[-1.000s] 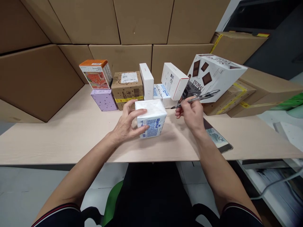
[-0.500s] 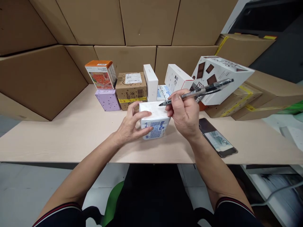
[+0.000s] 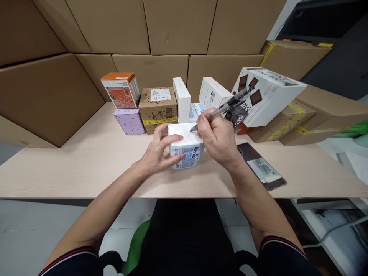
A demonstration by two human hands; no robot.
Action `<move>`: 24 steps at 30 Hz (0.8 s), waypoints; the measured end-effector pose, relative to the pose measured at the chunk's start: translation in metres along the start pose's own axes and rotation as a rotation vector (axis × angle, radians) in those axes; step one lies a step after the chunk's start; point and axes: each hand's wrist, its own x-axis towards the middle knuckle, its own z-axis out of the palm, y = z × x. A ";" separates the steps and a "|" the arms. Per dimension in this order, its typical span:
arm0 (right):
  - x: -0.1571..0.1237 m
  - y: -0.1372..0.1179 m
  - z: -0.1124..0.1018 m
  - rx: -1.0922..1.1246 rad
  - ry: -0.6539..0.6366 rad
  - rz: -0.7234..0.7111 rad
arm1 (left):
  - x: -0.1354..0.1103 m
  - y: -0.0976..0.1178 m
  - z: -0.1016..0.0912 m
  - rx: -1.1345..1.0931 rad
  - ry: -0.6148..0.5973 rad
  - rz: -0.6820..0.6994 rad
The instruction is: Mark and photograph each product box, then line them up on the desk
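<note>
A white pack with blue print (image 3: 186, 147) lies on the light wooden table (image 3: 86, 161) in front of me. My left hand (image 3: 157, 152) grips its left side, fingers wrapped round the edge. My right hand (image 3: 219, 138) is closed on a dark pen (image 3: 222, 107), held slanted up to the right. The pen's tip rests on the top face of the pack near its right edge.
Behind the pack stands a row of boxes: orange-topped box (image 3: 120, 89) on a purple one (image 3: 130, 120), brown carton (image 3: 159, 108), white boxes (image 3: 182, 99), a tilted white box with chocolate print (image 3: 268, 96). A phone (image 3: 263, 166) lies right. Large cardboard cartons (image 3: 172, 27) wall the back.
My right hand has carried the pen left from beside the pack onto its top face, and the pen now tilts steeper. My left hand has kept its hold.
</note>
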 end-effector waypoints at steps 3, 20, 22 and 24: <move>0.001 -0.001 -0.002 0.001 -0.014 0.005 | 0.000 0.000 0.000 0.003 -0.005 0.003; -0.004 0.023 -0.005 0.330 0.200 0.159 | 0.001 -0.001 -0.002 0.006 -0.010 0.014; -0.007 0.032 -0.016 0.224 0.227 0.180 | 0.001 -0.002 -0.002 0.007 0.000 0.015; -0.010 0.041 -0.028 0.055 0.125 0.243 | 0.001 -0.003 -0.001 0.019 0.019 0.012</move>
